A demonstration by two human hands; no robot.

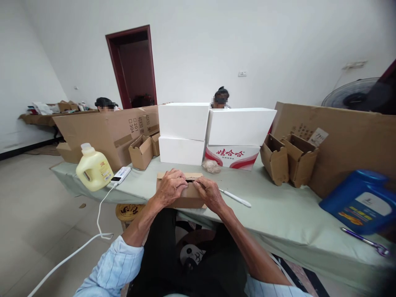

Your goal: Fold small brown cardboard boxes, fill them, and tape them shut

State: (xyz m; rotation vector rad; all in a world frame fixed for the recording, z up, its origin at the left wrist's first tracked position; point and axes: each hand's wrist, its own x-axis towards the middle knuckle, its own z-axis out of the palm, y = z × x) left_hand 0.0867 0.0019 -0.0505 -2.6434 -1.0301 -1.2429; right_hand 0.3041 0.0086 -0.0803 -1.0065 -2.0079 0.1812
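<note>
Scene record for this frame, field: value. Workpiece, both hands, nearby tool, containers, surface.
workpiece: small cardboard box, near the table's front edge
left hand: on the box's top, fingers bent
right hand: fingertips at the box's top, close to the left hand
tool: white-handled tool, lying right of the box
containers: yellow jug at left; blue jug at far right
surface: pale green tablecloth

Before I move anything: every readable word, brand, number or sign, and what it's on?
"娃哈哈": red-striped box; smaller line below unreadable.
"40X50", twice: left cardboard panel.
"201": same panel.
"304": same panel.
Too small or blurred: yellow jug, blue jug, white corded device labels; right panel print, sticker.
</note>
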